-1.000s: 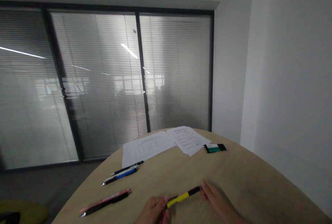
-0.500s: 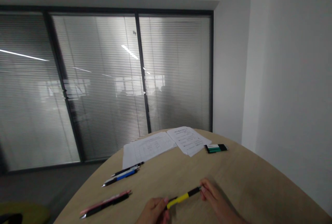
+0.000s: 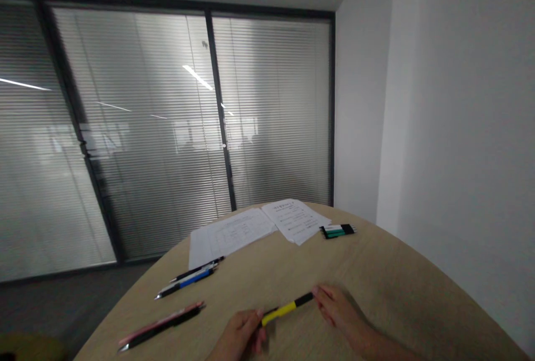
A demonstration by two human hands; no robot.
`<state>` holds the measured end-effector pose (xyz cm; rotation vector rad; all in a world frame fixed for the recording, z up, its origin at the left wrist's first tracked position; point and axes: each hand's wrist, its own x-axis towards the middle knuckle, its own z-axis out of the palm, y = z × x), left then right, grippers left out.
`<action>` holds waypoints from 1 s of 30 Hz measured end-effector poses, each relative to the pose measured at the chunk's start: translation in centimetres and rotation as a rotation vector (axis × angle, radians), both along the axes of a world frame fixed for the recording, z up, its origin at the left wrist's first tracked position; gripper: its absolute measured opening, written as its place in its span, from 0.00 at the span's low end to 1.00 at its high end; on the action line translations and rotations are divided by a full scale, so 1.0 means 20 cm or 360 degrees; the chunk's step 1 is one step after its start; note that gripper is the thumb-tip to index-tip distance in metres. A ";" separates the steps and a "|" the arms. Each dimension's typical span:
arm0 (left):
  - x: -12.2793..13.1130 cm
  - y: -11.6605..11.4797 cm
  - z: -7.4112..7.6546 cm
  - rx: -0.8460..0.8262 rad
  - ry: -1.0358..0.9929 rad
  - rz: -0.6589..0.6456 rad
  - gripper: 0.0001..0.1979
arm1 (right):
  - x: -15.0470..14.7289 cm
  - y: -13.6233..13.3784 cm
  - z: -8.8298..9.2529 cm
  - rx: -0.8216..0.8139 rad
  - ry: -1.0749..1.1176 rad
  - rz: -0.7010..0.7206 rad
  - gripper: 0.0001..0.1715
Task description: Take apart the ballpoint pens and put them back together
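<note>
A yellow-and-black plastic pen (image 3: 286, 310) is held end to end between the narrowly closed left hand (image 3: 237, 335) and right hand (image 3: 337, 311), over the near edge of a pale wooden curved table (image 3: 401, 288), with a pink-and-black pen (image 3: 161, 325) lying near the left hand.

pretty simple setup: a big rounded light wood table (image 3: 376, 299) with a pale oak-looking top. the main landmark is two overlapping sheets of white printed paper (image 3: 251, 230) (image 3: 295, 220) up at the far edge. just right of those papers sits a small bundle of black and green pens (image 3: 337, 231). left of and nearer than the papers, a slim black and silver pen (image 3: 196, 269) lies right beside a blue and black pen (image 3: 186, 282), almost touching. further toward the near edge from those papers, well apart from them, a pink pen (image 3: 161, 319) lies against a long black pen (image 3: 163, 327), both angled the same way.
</note>
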<state>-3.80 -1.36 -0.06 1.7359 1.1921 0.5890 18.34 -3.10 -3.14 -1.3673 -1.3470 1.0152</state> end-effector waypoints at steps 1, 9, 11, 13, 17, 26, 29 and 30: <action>0.00 0.00 0.00 0.0014 -0.0004 0.0007 0.33 | 0.00 0.00 0.01 0.0008 0.0025 0.0018 0.25; 0.00 0.01 0.05 0.0026 0.0051 0.0254 0.33 | -0.01 -0.04 0.06 0.0148 0.0033 0.0178 0.20; 0.00 0.01 0.05 0.0020 0.0070 0.0270 0.32 | -0.01 -0.04 0.05 0.0141 0.0062 0.0209 0.20; 0.00 0.01 0.05 0.0005 0.0087 0.0248 0.32 | -0.01 -0.02 0.03 0.0107 0.0111 0.0164 0.22; 0.00 -0.01 0.06 -0.0018 0.0061 0.0217 0.32 | -0.01 0.00 -0.02 -0.0011 0.0085 0.0038 0.26; 0.00 -0.01 0.05 0.0013 0.0047 0.0186 0.32 | 0.01 -0.01 0.00 0.0165 -0.0109 0.0059 0.23; 0.00 0.00 0.03 -0.0033 0.0045 0.0184 0.32 | 0.01 -0.01 0.00 0.0169 -0.0131 0.0056 0.20; 0.00 0.00 0.03 -0.0050 0.0045 0.0182 0.32 | 0.01 -0.01 0.00 0.0155 -0.0142 0.0049 0.20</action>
